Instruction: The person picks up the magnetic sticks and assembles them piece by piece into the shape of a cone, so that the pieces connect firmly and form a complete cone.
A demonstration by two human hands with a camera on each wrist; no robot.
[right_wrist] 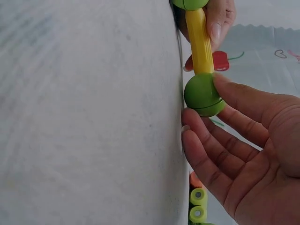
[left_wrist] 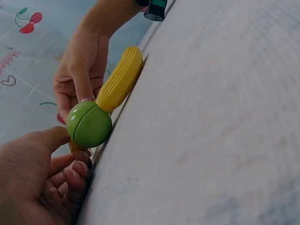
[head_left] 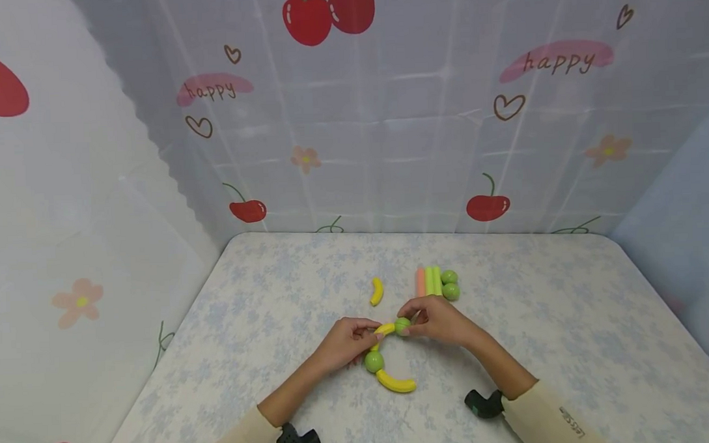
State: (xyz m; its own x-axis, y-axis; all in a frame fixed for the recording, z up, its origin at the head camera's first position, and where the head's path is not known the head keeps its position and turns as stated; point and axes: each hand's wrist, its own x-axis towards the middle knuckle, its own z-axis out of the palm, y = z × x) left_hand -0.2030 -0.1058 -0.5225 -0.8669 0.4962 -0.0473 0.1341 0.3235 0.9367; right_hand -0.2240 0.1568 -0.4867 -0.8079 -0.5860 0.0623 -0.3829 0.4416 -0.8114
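Note:
A C-shaped chain of curved yellow rods and green balls lies on the table in front of me. My left hand [head_left: 348, 342] pinches the upper yellow rod [head_left: 384, 329]. At that rod's right end, my right hand [head_left: 439, 319] holds a green ball [head_left: 402, 325] between thumb and fingers; the right wrist view shows ball and rod end to end. A second green ball [head_left: 374, 361] sits below the left fingers, with another curved yellow rod [head_left: 396, 382] joined to it and resting on the table. In the left wrist view this ball [left_wrist: 89, 124] has a seam across it.
Behind the hands lies a loose curved yellow rod [head_left: 377, 291]. Right of it, an orange stick [head_left: 420, 282] and two lime-green sticks [head_left: 433, 281] stand side by side, with two green balls [head_left: 450, 284] against them. A cherry-print curtain [head_left: 386, 116] hangs behind the table [head_left: 263, 283].

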